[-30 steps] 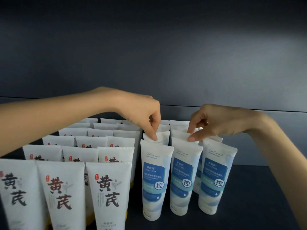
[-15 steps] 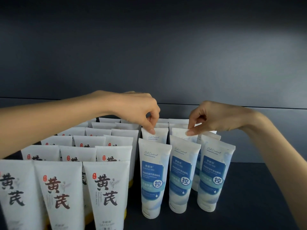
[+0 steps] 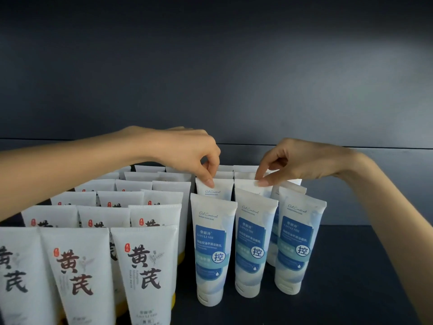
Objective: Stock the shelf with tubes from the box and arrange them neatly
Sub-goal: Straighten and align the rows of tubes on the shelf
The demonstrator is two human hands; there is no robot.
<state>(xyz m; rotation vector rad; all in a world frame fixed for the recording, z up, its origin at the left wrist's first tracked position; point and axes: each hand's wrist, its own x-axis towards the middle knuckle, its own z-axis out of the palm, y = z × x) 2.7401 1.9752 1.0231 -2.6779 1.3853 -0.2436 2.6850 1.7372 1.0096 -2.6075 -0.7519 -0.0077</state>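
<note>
White tubes with blue labels stand cap-down in rows on the dark shelf (image 3: pixel 351 266). My left hand (image 3: pixel 187 151) pinches the top edge of a blue-label tube in the second row (image 3: pixel 215 190). My right hand (image 3: pixel 297 160) pinches the top edge of the neighbouring second-row tube (image 3: pixel 248 187). In front of them stand three blue-label tubes, at the left (image 3: pixel 210 249), in the middle (image 3: pixel 253 245) and at the right (image 3: pixel 297 247). Further tubes behind are mostly hidden by my hands.
A block of white tubes with large dark characters and yellow caps (image 3: pixel 143 273) fills the shelf's left half in several rows. The dark back wall (image 3: pixel 234 78) rises behind. Bare shelf surface lies to the right of the blue-label tubes.
Both hands stay pinched on the second-row tube tops. The view has shifted slightly, so the tubes sit a little higher in the frame.
</note>
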